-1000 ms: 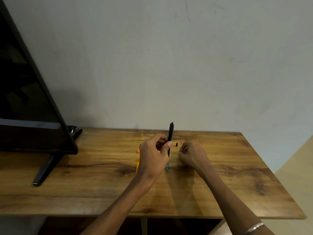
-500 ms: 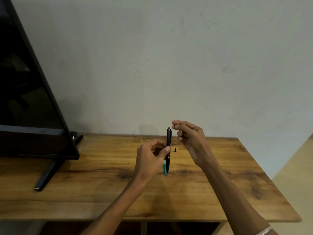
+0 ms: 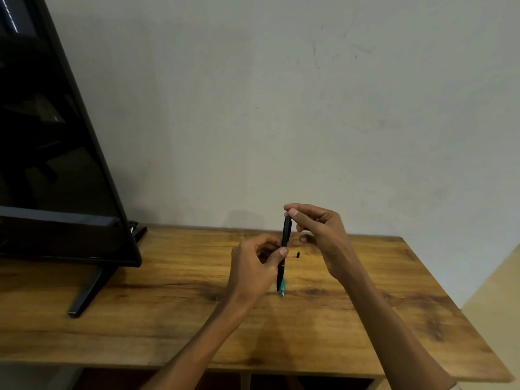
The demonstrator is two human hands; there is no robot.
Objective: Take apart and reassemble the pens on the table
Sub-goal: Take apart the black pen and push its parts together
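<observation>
Head view: black pen point(image 3: 286, 243) upright in left hand point(image 3: 254, 270) grip, right hand point(image 3: 318, 229) pinching its top; no legible writing.

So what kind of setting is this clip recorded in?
Probably a room at home, though that is a guess: a flat-screen TV on a stand sits on a wooden table pushed against a plain painted wall.

**Dim, soft light, a wide-angle bend**

The room I look into is dull and evenly lit, with no hard glare. My arms cast faint, soft shadows on the tabletop point(image 3: 365, 319). The dark screen point(image 3: 50, 164) at my left shows weak reflections and leans with the lens distortion. Fine detail is soft; the wall point(image 3: 309, 108) looks grainy.
</observation>
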